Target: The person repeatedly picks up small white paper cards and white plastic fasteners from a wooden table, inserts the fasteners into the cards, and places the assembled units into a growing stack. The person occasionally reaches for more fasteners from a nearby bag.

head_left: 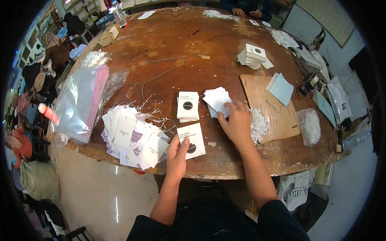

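My left hand (177, 153) grips a white printed card (195, 136) with a black circle, thumb on top, near the table's front edge. My right hand (237, 122) pinches the edge of a white card on a loose stack of blank-looking cards (217, 100). Between and beyond my hands lies a neat pile of printed cards (187, 105) with the same black circle. To the left spreads a heap of white tags (134, 134) with strings attached. Right of my right hand sits a bundle of white strings (259, 125), partly hidden by it.
A wooden board (277, 120) carries a pale blue paper (280, 88). Another card stack (253, 56) stands farther back. Clear plastic bags (78, 102) lie at the left edge, a packet of white strings (309, 126) at right. Across the table are a person's hands (247, 13).
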A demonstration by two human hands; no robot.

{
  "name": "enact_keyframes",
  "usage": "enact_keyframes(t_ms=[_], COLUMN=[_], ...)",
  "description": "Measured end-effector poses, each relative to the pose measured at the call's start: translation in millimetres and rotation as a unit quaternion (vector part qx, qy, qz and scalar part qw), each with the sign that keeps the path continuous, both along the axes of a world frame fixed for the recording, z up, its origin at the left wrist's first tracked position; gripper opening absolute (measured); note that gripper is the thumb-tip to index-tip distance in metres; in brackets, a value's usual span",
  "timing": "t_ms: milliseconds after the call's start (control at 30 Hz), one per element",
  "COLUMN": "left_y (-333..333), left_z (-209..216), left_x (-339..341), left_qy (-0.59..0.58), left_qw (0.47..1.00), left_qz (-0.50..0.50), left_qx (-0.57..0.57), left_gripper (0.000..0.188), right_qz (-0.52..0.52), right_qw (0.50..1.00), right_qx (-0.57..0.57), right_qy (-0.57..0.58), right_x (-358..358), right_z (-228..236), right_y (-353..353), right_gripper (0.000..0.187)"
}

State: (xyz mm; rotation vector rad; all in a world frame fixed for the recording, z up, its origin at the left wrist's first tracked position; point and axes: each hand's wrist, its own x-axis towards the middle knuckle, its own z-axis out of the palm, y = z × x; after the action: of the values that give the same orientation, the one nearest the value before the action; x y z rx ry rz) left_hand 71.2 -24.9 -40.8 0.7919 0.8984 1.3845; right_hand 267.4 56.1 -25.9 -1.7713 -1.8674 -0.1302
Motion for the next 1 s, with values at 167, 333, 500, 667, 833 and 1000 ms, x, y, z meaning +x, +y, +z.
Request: enact_keyframes(t_ms=[167, 333, 500, 667, 833, 1000], left_y=[3, 25, 20, 15, 13, 11], left_z=[2, 8, 16, 25, 20, 11], left_x=[-20, -44, -8, 16, 17, 18], left_qy=[0.093, 0.156, 0.082, -0.099, -0.243, -0.147], left_qw=[0.995, 0.975, 0.992, 0.993, 0.964, 0.983], left_qz=[0.04, 0.156, 0.094, 0.028, -0.035, -0.049], left_qx=[-0.021, 0.024, 0.033, -0.064, -0.101, -0.098], left_gripper=[0.031, 0.03, 0.033, 0.041, 0.058, 0.052], right_qz=[-0.004, 0.0, 0.029, 0.109, 0.15, 0.157], right_qw=[1.0, 0.999, 0.996, 0.985, 0.982, 0.981], right_qx=[0.0, 0.027, 0.048, 0.06, 0.037, 0.026], right_qy=[0.03, 0.024, 0.069, 0.116, 0.107, 0.107], right_x=[2, -2, -12, -34, -54, -50], right_z=[-1, 2, 21, 35, 18, 13], right_y=[1, 1, -21, -75, -98, -99], right_gripper=[0.034, 0.034, 0.039, 0.05, 0.055, 0.053])
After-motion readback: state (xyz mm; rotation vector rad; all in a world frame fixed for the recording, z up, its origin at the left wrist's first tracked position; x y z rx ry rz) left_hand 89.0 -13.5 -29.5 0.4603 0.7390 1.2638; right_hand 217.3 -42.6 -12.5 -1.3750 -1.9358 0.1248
